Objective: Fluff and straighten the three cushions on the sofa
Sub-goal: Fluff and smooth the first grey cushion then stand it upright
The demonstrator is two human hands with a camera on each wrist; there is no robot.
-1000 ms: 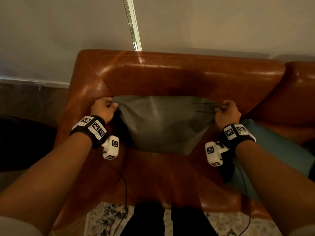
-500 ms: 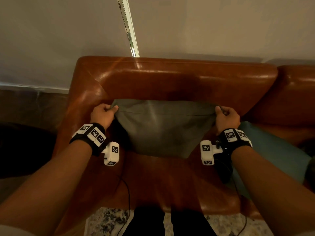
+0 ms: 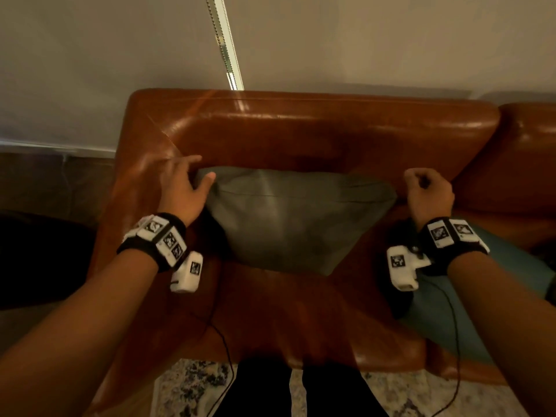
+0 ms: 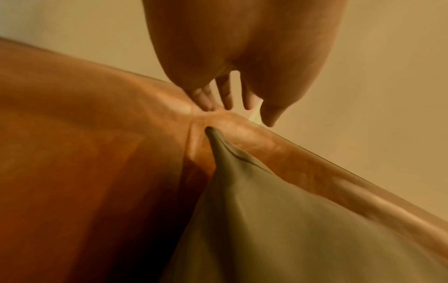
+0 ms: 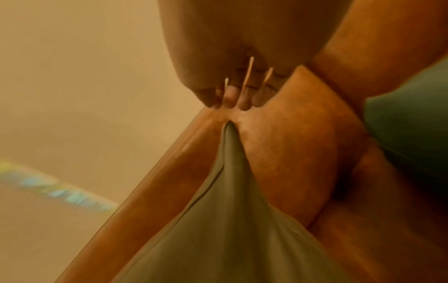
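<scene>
**On brown leather sofa: grey cushion propped vs backrest, both hands off it**

Against a pale wall w/ a vertical light strip [image 3: 225, 40] sits the brown leather sofa [image 3: 301, 311]; armrest at left, backrest across top, a 2nd back section off to the right. Patterned rug [image 3: 186, 383] shows at the sofa's front edge, dark floor at left. Person's dark trouser legs stand betw. the rug patches. Wrist bands w/ printed marker tags and small white camera units on both wrists, thin cables trailing down.

Head view only: teal cushion [image 3: 469, 320] lying on the seat to the right, partly under the right forearm; also the whole outline of the grey cushion [image 3: 288, 218]. Left wrist view adds the cushion's top-left corner as a sharp point in the seam where armrest meets backrest, w/ fingers [image 4: 226, 93] straight and just above the leather, clear of the fabric. Right wrist view shows the top-right corner pointing up under the fingertips; contact there can't be told, pic is blurred. Teal cushion edge shows at its right.

Grey cushion: leans on the backrest, top edge fairly straight w/ a seam line, sides tapering down to a lower corner on the seat, a few soft creases.

Left hand [image 3: 180, 188] spread loose, thumb tip at the cushion's corner, holding nothing. Right hand [image 3: 428, 194] curled into a loose fist just beside the right corner, nothing seen in it.
</scene>
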